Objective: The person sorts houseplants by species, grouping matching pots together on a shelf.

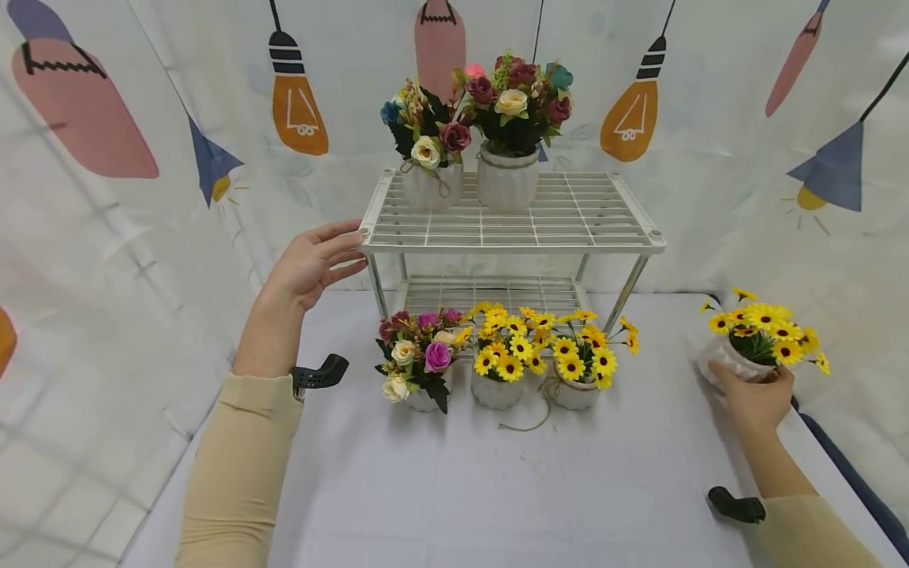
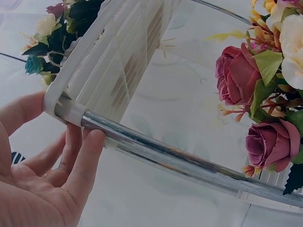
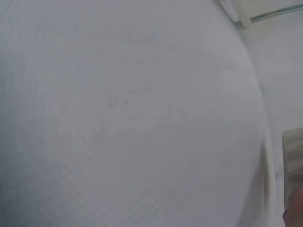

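Note:
My left hand (image 1: 305,268) holds the near left corner of the white two-tier wire shelf (image 1: 511,241). In the left wrist view, its fingertips (image 2: 97,137) touch the corner and the top of the metal post. At the table's right side, my right hand (image 1: 756,398) grips a whitish pot of yellow daisy-like flowers (image 1: 763,319), which tilts to the right. Only a strip of that pot (image 3: 293,161) and a fingertip show in the right wrist view. Two pots of mixed artificial roses (image 1: 507,177) stand on the upper tier.
Before the shelf stand a pot of purple and cream roses (image 1: 426,355) and two pots of yellow flowers (image 1: 497,386). A loose twine end (image 1: 525,427) lies on the white tablecloth (image 1: 454,497). Behind hangs a curtain (image 1: 483,276) printed with lamps.

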### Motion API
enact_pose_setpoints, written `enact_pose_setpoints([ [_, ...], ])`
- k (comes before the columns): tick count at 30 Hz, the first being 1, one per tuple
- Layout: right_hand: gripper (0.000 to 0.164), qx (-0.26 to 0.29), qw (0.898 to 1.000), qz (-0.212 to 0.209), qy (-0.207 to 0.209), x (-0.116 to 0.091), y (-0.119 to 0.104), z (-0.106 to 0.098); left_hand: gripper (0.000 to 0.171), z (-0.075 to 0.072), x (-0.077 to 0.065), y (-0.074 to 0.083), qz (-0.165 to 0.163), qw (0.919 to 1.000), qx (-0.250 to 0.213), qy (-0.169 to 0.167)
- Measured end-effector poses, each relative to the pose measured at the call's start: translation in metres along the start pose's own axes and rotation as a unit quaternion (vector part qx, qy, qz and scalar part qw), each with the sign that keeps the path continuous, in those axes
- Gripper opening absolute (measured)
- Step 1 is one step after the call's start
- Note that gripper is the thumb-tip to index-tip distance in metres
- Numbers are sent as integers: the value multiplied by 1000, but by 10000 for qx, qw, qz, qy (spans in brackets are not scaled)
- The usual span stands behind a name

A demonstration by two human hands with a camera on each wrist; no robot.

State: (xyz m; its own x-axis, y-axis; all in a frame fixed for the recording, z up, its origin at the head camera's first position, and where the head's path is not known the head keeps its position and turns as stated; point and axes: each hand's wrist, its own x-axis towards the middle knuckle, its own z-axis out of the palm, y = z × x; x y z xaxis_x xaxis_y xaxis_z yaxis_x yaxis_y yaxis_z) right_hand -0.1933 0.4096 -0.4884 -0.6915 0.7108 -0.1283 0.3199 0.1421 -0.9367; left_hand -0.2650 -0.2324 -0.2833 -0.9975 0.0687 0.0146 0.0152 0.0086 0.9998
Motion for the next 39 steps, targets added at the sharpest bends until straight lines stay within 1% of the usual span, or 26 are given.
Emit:
enact_pose_setpoints([
  [5,108,227,9997,-57,81,-9,-10,2,60,0,0,-1,4,10000,8,-9],
  [8,104,522,9983,-246,124,-15,-20,5,60,0,0,0,16,10000,-2,-48],
  [10,102,808,9958,-410,94,-18,-28,7,60,0,-1,0,24,10000,-7,-48],
  [12,99,984,9933,-600,64,-22,-35,9,61,0,0,0,25,10000,-16,-36],
  [16,96,1282,9883,-830,54,-32,-49,10,61,0,0,-1,25,10000,-29,-31],
  [18,93,1505,9839,-965,82,-37,-57,10,61,0,0,-1,31,10000,-39,-48],
  [20,89,1723,9776,-1203,117,-42,-65,10,61,0,0,-1,34,10000,-58,-52],
  [24,81,1695,9650,-1982,283,-49,-82,13,62,0,0,-1,59,9999,-86,-44],
  [26,78,1709,9571,-2312,346,-53,-91,14,63,0,-1,-1,65,9999,-100,-44],
  [27,77,1834,9517,-2439,335,-54,-95,15,63,0,-1,-2,67,9999,-103,-43],
  [31,73,2421,9321,-2686,223,-65,-113,14,63,0,-2,-3,57,9999,-131,-40],
  [36,70,2889,9110,-2937,211,-83,-140,16,64,0,-2,-3,67,9999,-102,-42],
  [37,69,3014,9054,-2984,173,-87,-146,16,64,0,-2,-3,70,9999,-94,-39],
  [39,68,3296,8894,-3167,111,-93,-158,18,64,0,-2,-3,75,9999,-92,-24],
])
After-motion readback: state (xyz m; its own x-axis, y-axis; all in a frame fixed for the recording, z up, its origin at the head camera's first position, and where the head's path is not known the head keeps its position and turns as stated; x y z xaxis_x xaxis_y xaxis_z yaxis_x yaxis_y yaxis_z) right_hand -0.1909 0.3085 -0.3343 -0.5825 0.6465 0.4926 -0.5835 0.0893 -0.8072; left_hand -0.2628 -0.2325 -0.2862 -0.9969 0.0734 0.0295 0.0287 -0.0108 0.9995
